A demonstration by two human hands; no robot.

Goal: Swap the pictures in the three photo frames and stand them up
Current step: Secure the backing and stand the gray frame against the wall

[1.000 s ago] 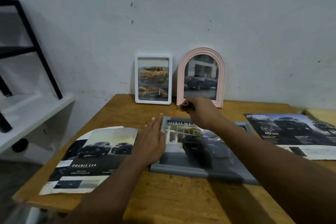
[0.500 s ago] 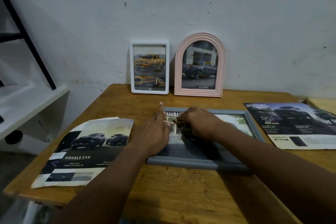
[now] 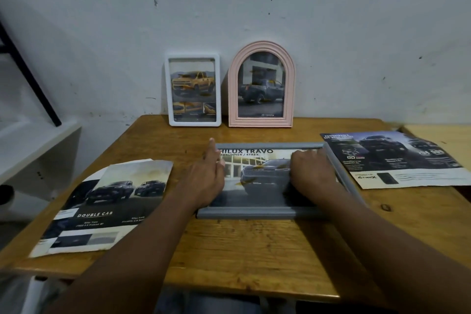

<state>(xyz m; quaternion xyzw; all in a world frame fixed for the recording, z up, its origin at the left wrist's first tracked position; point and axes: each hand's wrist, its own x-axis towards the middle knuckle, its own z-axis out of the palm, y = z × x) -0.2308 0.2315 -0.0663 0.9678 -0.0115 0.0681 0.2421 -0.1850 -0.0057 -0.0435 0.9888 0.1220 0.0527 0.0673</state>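
A grey photo frame (image 3: 254, 212) lies flat on the wooden table (image 3: 242, 250) with a "Hilux Travo" truck picture face up in it. My left hand (image 3: 207, 176) rests on the frame's left side, fingers straight and the forefinger pointing to the far corner. My right hand (image 3: 309, 169) presses on the right part of the picture with curled fingers, over a small dark cloth that it hides. A white frame (image 3: 193, 89) with a yellow truck and a pink arched frame (image 3: 261, 84) with a grey truck stand upright against the wall.
A loose "Double Cab" truck print (image 3: 107, 201) lies at the table's left front. Another dark print (image 3: 397, 158) lies at the right, close to the grey frame. A white shelf (image 3: 30, 145) with a black slanted bar (image 3: 28, 76) stands left of the table.
My right hand came back from the pink frame's base and slid rightward across the picture to its right side. My left hand stayed on the grey frame's left edge.
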